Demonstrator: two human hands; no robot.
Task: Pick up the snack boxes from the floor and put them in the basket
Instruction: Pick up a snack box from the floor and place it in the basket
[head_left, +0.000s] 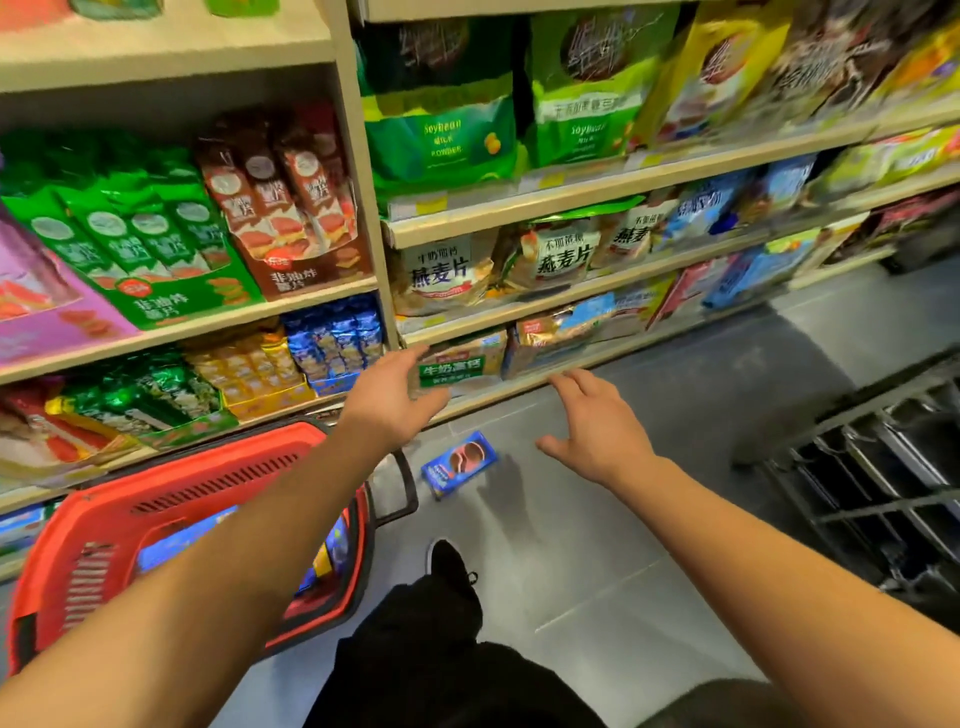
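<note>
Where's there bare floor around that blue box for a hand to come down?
Bare grey floor lies right of the blue box, under the right hand, and toward the shoe. It is crowded on the left: the red basket and its black handle sit close.

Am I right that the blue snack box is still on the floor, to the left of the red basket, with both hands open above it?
Not quite. The blue snack box does lie on the floor, but to the right of the red basket, not the left. The head view shows it just past the basket's black handle. The left hand and right hand are both open above it.
</note>
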